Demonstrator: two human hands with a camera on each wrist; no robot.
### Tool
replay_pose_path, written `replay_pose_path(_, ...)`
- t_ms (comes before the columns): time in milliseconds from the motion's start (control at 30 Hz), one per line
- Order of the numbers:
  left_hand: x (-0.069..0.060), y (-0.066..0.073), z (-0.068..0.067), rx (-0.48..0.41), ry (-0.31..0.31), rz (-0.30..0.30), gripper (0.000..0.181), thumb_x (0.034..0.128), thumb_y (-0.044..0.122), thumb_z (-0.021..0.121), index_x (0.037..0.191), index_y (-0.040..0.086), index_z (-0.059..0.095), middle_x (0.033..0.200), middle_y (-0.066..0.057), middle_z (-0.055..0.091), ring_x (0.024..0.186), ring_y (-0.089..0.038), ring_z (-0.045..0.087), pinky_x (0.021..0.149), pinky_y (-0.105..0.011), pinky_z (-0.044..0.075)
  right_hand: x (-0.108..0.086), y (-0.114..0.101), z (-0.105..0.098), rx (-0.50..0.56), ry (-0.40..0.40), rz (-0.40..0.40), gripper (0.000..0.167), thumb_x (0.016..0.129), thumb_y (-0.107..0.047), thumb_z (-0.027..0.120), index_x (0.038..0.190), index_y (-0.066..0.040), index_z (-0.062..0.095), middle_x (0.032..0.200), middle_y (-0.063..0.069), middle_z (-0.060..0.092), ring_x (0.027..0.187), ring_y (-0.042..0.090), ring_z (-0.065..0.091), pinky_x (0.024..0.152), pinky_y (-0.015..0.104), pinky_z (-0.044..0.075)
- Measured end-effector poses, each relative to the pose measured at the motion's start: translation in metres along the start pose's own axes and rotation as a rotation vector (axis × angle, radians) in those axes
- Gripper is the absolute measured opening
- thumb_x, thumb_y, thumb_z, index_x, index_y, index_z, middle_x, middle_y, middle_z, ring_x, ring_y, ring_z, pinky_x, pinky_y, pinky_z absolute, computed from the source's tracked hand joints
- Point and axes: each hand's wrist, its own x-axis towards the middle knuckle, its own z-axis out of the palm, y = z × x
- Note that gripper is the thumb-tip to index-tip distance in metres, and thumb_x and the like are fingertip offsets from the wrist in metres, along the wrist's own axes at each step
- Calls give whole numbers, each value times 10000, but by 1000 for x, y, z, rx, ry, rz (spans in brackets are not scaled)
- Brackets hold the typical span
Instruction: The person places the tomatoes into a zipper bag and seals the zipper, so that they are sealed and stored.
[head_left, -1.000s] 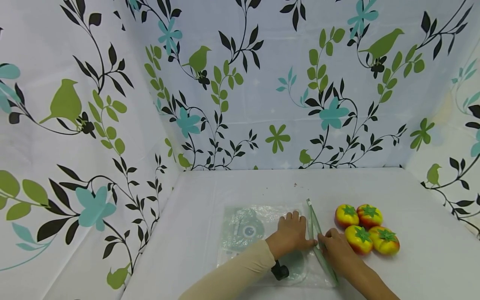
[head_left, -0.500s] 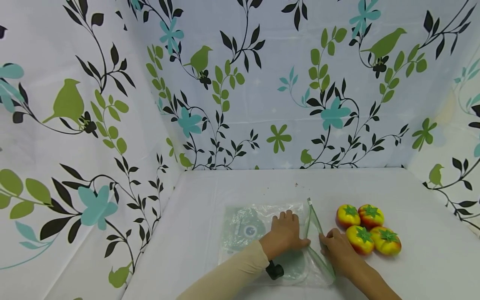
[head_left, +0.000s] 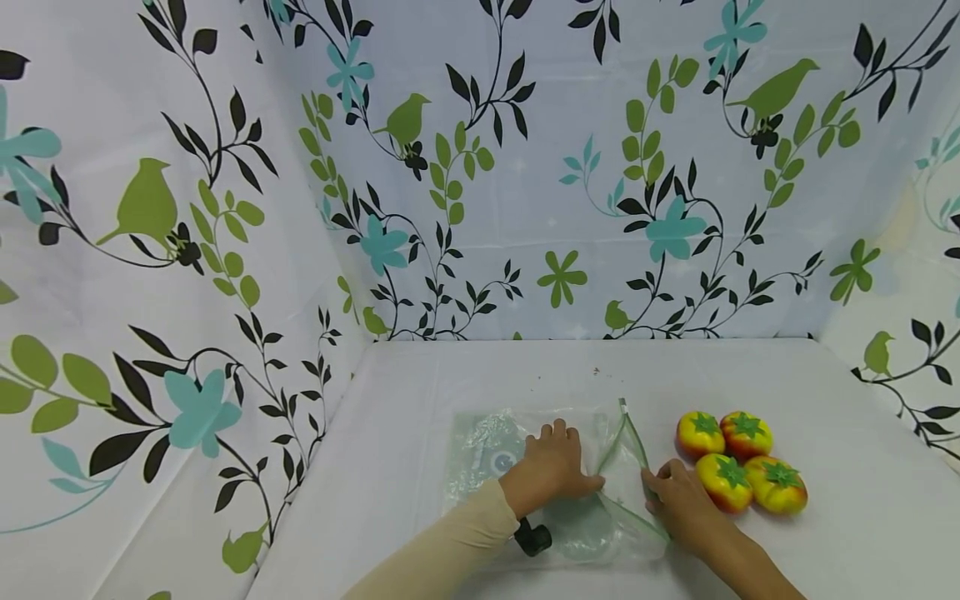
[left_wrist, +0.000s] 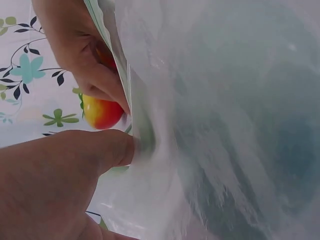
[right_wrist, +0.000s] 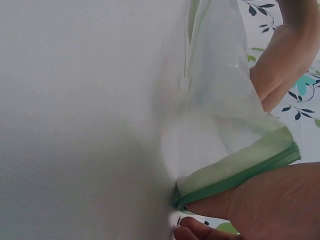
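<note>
A clear plastic bag (head_left: 480, 437) with a green zip edge lies flat on the white table. Its round valve (head_left: 503, 461) shows just beyond my left wrist. My left hand (head_left: 550, 468) lies over the bag, pinching one lip of its mouth at the thumb (left_wrist: 117, 149); its other fingers are partly hidden. At the opposite lip, my right hand (head_left: 678, 502) pinches the green strip (right_wrist: 245, 175) between thumb and fingers. Between the hands the mouth stands apart in a wide gap. Several yellow-red toy fruits (head_left: 777, 485) with green leafy tops sit right of my right hand.
A small black device (head_left: 533, 538) hangs under my left wrist, over the bag. White cloth with birds, leaves and flowers (head_left: 558, 279) walls the table (head_left: 570, 367) at the back and both sides.
My left hand has drawn its lip of the bag leftward, while the right hand keeps its place on the other lip. The mouth has gone from a narrow slit to a wide gap.
</note>
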Motion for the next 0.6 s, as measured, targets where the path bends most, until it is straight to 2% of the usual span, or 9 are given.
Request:
replay_pose_path(267, -4, -16, -6, -70, -54, -13, 831, 927, 696, 629, 1472, 76, 537, 1444, -116, 503, 1340, -286, 515, 1037, -482, 484, 0, -1, -4, 30, -24, 12, 511, 919, -93, 796, 1390, 43, 649, 1087, 148, 543, 926, 242, 499, 916, 456, 580)
replay_pose_path(433, -9, -24, -8, -93, -62, -12, 822, 929, 690, 626, 1445, 54, 554, 1408, -134, 517, 1277, -294, 536, 996, -492, 505, 1, -1, -5, 47, -39, 24, 523, 914, -87, 800, 1397, 38, 645, 1088, 145, 552, 924, 233, 498, 926, 452, 582)
replay_pose_path(600, -15, -30, -10, -154, -68, -20, 793, 929, 654, 646, 1410, 28, 568, 1353, -150, 521, 1232, -308, 541, 966, -516, 514, 2, -2, -6, 54, -46, 22, 530, 908, -87, 803, 1397, 42, 643, 1082, 153, 558, 920, 234, 502, 930, 466, 580)
